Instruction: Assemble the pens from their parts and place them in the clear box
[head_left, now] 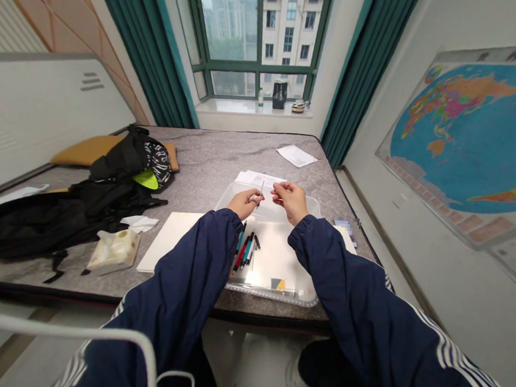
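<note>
My left hand [244,204] pinches a thin pen-like stick [262,187] that points upward from the fingertips. Just to its right, my right hand [291,200] is closed in a pinch; whatever lies between its fingertips is too small to make out. The two hands are close but apart, over a clear plastic tray [271,292]. Several pens [244,251], with black, teal and red barrels, lie in the tray below my left forearm. A short black pen piece [257,242] lies beside them.
White papers [259,178] lie behind the tray, and another sheet [296,155] is farther back. White board or paper [168,240] sticks out on the left. A tissue pack [114,251], crumpled tissue [140,223] and black bag [52,217] occupy the left side. A phone-like object [349,231] lies right.
</note>
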`<state>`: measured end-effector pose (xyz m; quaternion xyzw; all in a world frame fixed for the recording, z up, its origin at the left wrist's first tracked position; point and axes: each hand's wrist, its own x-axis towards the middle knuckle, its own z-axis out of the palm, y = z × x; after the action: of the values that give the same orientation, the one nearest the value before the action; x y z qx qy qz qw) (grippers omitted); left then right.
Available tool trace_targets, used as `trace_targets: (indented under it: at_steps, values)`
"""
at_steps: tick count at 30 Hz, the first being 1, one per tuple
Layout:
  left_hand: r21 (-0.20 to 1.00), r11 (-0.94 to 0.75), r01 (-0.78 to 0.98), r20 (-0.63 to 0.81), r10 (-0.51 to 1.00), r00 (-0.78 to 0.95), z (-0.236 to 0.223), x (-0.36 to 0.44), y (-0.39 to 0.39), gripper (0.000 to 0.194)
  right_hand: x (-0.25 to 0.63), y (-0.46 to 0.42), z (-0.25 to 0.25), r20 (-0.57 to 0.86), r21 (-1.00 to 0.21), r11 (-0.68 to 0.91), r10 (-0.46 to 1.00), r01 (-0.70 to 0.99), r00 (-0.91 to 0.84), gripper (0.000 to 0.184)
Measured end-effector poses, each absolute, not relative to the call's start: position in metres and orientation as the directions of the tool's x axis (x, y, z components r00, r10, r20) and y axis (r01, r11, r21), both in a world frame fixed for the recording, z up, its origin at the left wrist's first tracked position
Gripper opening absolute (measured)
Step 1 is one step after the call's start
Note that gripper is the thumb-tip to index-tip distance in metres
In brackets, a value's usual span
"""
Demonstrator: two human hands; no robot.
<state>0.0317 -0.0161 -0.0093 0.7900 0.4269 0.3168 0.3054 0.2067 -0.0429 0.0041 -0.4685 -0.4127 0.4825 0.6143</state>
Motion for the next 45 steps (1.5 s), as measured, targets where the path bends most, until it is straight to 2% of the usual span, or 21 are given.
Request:
trace_targets:
  at_steps: [3, 8, 15, 21, 28, 32, 34, 36, 39, 42, 45]
  values:
    - [0.671, -0.498, 0.549, 0.271, 0.855, 0.443, -0.007, 0.028, -0.017, 0.031, 0.206, -0.044, 0.005, 0.139, -0.984, 0.153, 0.980, -0.096, 0.140, 0.028]
    - [0.592, -0.431, 0.682, 0.175, 0.894, 0.413, -0.019, 0.028, -0.015, 0.029, 0.200, -0.049, 0.003, 0.234, -0.955, 0.243, 0.970, 0.168, -0.072, 0.040]
    - [0.564, -0.463, 0.684, 0.027, 0.838, 0.545, -0.031, 0.038, -0.017, 0.029, 0.200, -0.050, -0.008, 0.230, -0.825, 0.311, 0.947, 0.471, -0.222, 0.037]
    - [0.487, -0.482, 0.728, -0.011, 0.831, 0.557, -0.031, 0.041, -0.020, 0.027, 0.200, -0.054, -0.007, 0.192, -0.780, 0.336, 0.932, 0.528, -0.309, 0.038]
    - [0.534, -0.496, 0.684, -0.006, 0.807, 0.590, -0.036, 0.045, -0.022, 0.025, 0.191, -0.062, 0.001, 0.206, -0.717, 0.331, 0.941, 0.614, -0.267, 0.042]
    - [0.540, -0.492, 0.683, 0.044, 0.827, 0.561, -0.033, 0.044, -0.021, 0.023, 0.191, -0.065, 0.006, 0.315, -0.676, 0.369, 0.927, 0.638, -0.202, 0.045]
    - [0.531, -0.481, 0.698, 0.119, 0.858, 0.500, -0.028, 0.042, -0.021, 0.027, 0.191, -0.068, 0.011, 0.407, -0.647, 0.393, 0.903, 0.654, -0.140, 0.048]
    - [0.533, -0.462, 0.709, 0.209, 0.884, 0.419, -0.022, 0.037, -0.022, 0.030, 0.190, -0.075, 0.017, 0.444, -0.626, 0.440, 0.880, 0.643, -0.170, 0.048]
    - [0.548, -0.398, 0.736, 0.262, 0.917, 0.301, -0.018, 0.030, -0.026, 0.027, 0.184, -0.089, 0.022, 0.300, -0.632, 0.511, 0.854, 0.582, -0.425, 0.041]
    - [0.530, -0.357, 0.769, 0.278, 0.930, 0.240, -0.018, 0.026, -0.031, 0.026, 0.177, -0.100, 0.021, -0.095, -0.673, 0.451, 0.733, 0.586, -0.674, 0.033]
    - [0.517, -0.360, 0.777, 0.289, 0.928, 0.237, -0.019, 0.025, -0.035, 0.027, 0.174, -0.108, 0.013, -0.492, -0.603, 0.346, 0.548, 0.719, -0.677, 0.024]
